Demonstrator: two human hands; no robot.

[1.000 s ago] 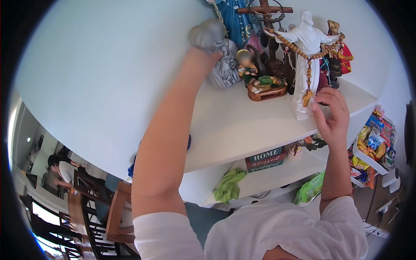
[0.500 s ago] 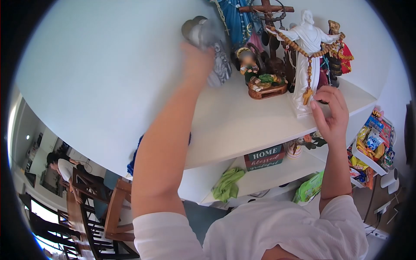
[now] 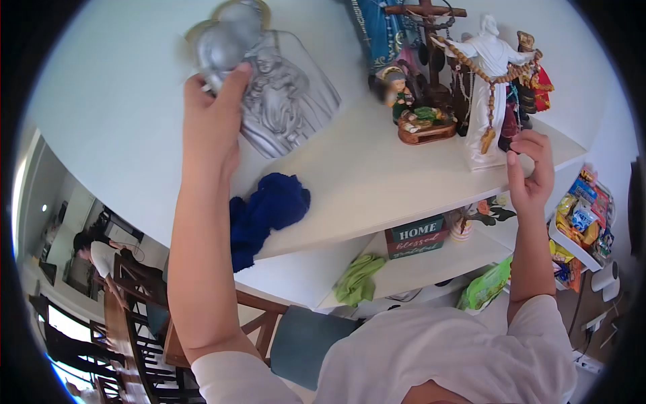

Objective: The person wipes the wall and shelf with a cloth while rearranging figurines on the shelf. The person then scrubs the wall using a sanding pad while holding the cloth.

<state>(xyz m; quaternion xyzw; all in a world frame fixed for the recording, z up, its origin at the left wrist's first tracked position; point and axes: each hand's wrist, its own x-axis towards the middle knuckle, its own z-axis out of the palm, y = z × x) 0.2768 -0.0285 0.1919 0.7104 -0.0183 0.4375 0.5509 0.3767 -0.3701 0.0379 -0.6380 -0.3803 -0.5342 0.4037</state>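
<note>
A silver religious figure (image 3: 282,101) is tilted at the left of the white shelf (image 3: 350,195), with my left hand (image 3: 219,111) gripping its left side, thumb in front. Below it a dark blue cloth (image 3: 272,209) hangs over the shelf's edge. My right hand (image 3: 531,168) is beside the base of a white statue (image 3: 488,101) draped with a wooden rosary. Its fingers are curled, thumb apart from them, with nothing seen between. Between the two hands sit a small painted figure group (image 3: 424,121), a dark wooden crucifix (image 3: 431,47) and a blue-robed statue (image 3: 380,34).
On the lower shelf are a HOME sign (image 3: 416,237), a green cloth (image 3: 360,279) and a green packet (image 3: 486,283). Snack packets fill a white bin (image 3: 572,246) at right. Chairs (image 3: 306,343) stand below left, and another person (image 3: 101,259) is farther back.
My left hand has carried the silver figure left, away from the blue-robed statue, and its front now shows more. The blue cloth is more exposed. My right hand stays near the white statue.
</note>
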